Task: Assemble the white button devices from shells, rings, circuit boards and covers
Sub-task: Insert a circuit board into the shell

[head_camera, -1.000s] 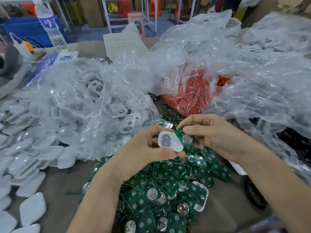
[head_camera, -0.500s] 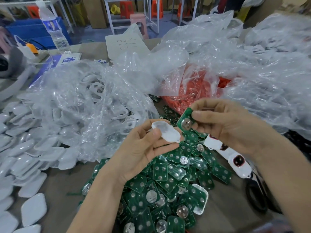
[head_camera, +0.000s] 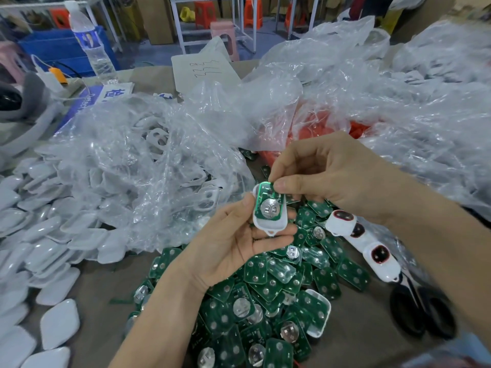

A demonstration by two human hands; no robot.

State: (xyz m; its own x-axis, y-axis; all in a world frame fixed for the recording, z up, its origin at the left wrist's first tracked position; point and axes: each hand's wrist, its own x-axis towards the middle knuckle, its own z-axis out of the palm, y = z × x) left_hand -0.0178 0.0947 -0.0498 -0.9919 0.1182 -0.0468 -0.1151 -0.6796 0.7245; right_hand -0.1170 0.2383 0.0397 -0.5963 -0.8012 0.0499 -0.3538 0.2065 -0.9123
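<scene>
Green circuit board, round metal battery clip up, sits in the white oval plastic shell, long axis running near to far, tab end pointing near. I cradle the shell in the left hand and pinch the board's far edge with the right hand, above a heap of loose green boards.

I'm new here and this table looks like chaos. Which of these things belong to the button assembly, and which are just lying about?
In the job: white shell in the left hand; circuit board pinched by the right hand; pile of green boards; white covers; bagged white shells; red-ringed shells.
Lying about: water bottle; scissors; scribbled paper.
</scene>
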